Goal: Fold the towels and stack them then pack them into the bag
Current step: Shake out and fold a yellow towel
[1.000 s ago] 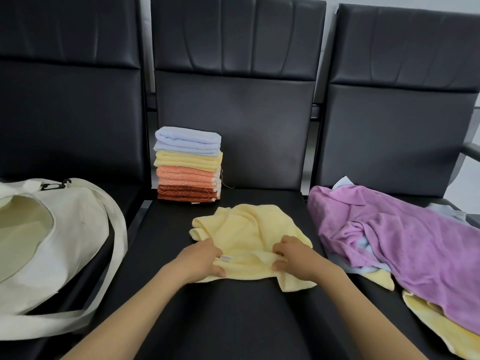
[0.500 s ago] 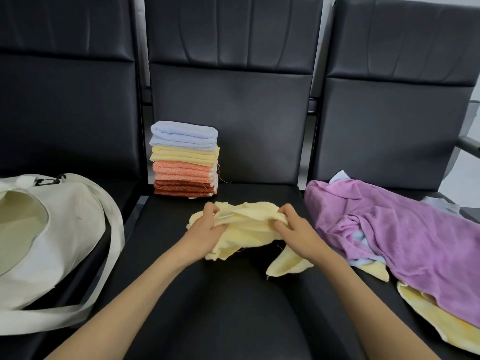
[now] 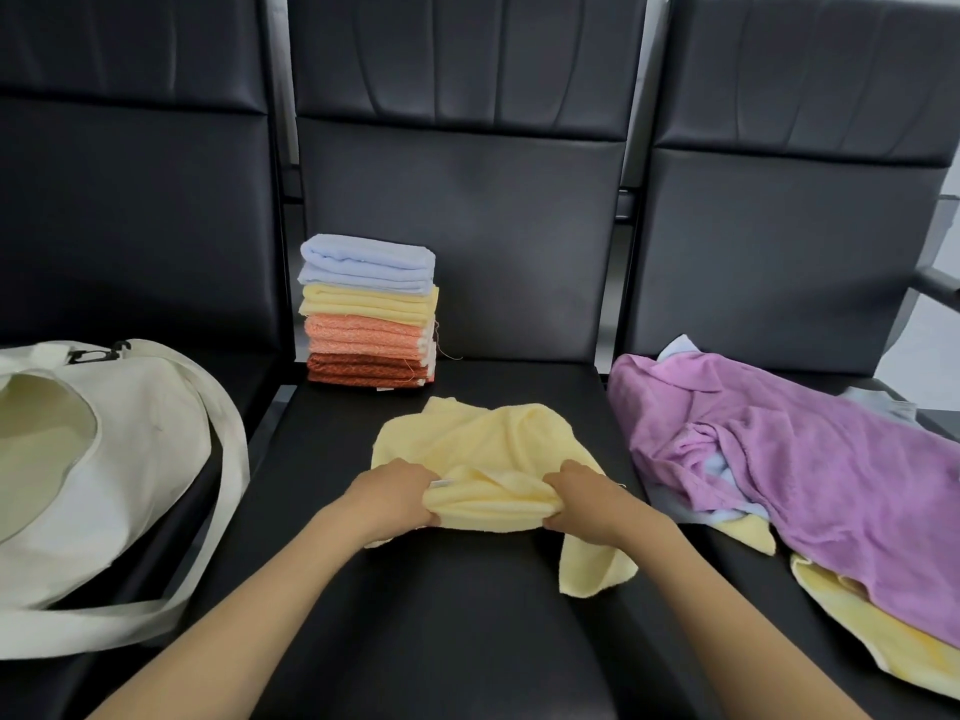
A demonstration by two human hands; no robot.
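Note:
A crumpled pale yellow towel (image 3: 483, 449) lies on the middle black seat. My left hand (image 3: 392, 493) grips its near edge on the left, by a small white label. My right hand (image 3: 582, 498) grips the same edge on the right, and a loose corner hangs below it. Behind, against the backrest, stands a stack of folded towels (image 3: 370, 314): blue on top, then yellow, orange and rust. A white cloth bag (image 3: 130, 449) lies open on the left seat, its strap trailing toward me.
A heap of unfolded towels covers the right seat, with a purple towel (image 3: 810, 459) on top and blue and yellow ones (image 3: 857, 631) beneath. A metal armrest (image 3: 935, 283) juts out at the far right. Bare black seat (image 3: 467, 615) lies in front of the towel.
Both hands had lifted the bunched yellow towel off the seat; now they have brought it back down toward me, and its far part lies spread on the seat.

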